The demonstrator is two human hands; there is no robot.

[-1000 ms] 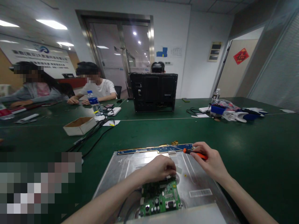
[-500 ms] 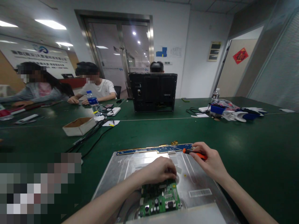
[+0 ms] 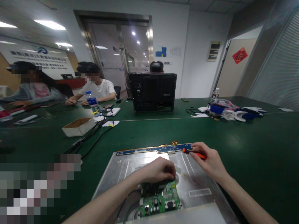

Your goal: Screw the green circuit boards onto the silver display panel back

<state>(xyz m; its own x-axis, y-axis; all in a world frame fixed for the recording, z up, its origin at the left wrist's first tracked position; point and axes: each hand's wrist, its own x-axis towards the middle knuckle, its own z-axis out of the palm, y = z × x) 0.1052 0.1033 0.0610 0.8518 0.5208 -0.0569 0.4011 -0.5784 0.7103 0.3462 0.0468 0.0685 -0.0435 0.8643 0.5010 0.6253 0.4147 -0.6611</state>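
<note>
A silver metal panel [image 3: 130, 165], seemingly the back of a display, lies in front of me. Along its far edge runs a narrow blue circuit strip [image 3: 149, 150]. My right hand [image 3: 209, 160] is closed around an orange-and-black screwdriver [image 3: 195, 153], whose thin shaft reaches left over the strip. A green circuit board [image 3: 161, 199] sits on the panel nearer to me. Over that board's far edge, my left hand [image 3: 160, 169] has its fingers curled together; what they pinch, if anything, is hidden. A barcode label [image 3: 200, 193] is on the panel's right side.
An open cardboard box [image 3: 78, 127] and black cables [image 3: 90, 141] lie to the left on the green table [image 3: 233, 133]. Across the table stands a black monitor housing [image 3: 154, 91]. Gloves [image 3: 233, 115] and a blue tray [image 3: 216, 109] are at far right. Several people sit around the table.
My hands and the screwdriver keep almost the same place. The view has shifted very slightly. At far left, a seated person's head has moved a little to the left.
</note>
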